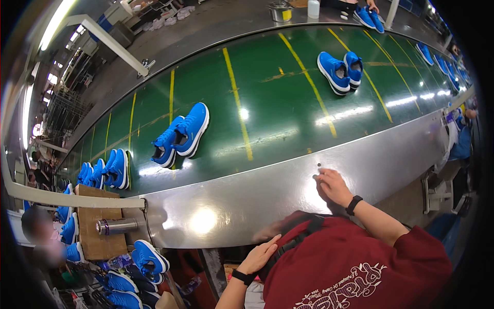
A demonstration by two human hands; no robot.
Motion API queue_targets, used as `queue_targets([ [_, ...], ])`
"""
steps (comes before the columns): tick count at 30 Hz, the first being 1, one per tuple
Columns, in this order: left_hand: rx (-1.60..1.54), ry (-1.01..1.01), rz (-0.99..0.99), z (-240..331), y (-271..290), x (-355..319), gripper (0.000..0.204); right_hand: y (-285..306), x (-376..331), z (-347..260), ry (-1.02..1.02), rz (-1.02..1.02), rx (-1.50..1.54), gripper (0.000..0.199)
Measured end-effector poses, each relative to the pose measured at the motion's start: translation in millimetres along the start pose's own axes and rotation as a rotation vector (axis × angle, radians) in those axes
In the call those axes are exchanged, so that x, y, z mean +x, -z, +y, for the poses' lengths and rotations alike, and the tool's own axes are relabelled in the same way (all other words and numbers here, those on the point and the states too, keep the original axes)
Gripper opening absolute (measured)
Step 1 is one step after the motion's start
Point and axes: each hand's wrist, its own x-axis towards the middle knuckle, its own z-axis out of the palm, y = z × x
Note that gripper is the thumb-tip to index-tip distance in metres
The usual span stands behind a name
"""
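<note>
My right hand [334, 186] is over the steel ledge [247, 190] in front of me, its fingers bent and drawn together near a small dark spot [319, 165] on the metal. A tiny dark bit shows at the fingertips, too small to name. Lower down, my left hand [261, 255] lies with fingers stretched out against a black strap or bag [301, 234] at my front. Beyond the ledge, a pair of blue shoes [188, 131] with white soles rests on the green conveyor belt [278, 116], left of centre. Another blue pair [339, 72] sits farther right.
More blue shoes [117, 167] stand along the belt's left end, others [442, 64] at its far right. A steel flask [117, 226] lies on a cardboard box [98, 247], with shoes [149, 260] on a rack below. Across the belt are a metal pot [280, 11] and another person's hand [372, 6].
</note>
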Motion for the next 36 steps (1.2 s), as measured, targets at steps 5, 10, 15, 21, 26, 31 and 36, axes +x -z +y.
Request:
queue_targets([
  [5, -0.282, 0.131, 0.261, -39, 23, -31, 0.048, -22, 29, -46, 0.026, -0.107, 0.149, 0.027],
  [10, -0.214, 0.13, 0.977, -105, 76, -35, 0.054, -50, 69, -92, -0.017, -0.229, 0.206, 0.024],
  [15, 0.149, 0.204, 1.282, -167, 136, -28, 0.058, -86, 159, -165, 0.275, -0.147, 0.192, 0.028],
  [21, 0.602, 0.451, 1.172, -185, 144, -31, 0.065, -148, 261, -231, 0.489, -0.1, 0.131, 0.042],
  [26, 0.657, 0.477, 1.188, -180, 145, -27, 0.064, -205, 318, -257, 0.497, -0.067, -0.055, 0.062],
  [31, 0.613, 0.485, 1.161, -178, 153, -31, 0.065, -250, 345, -261, 0.463, -0.187, -0.158, 0.073],
  [36, 0.624, 0.482, 1.156, -182, 159, -31, 0.065, -263, 343, -303, 0.32, -0.348, -0.193, 0.079],
])
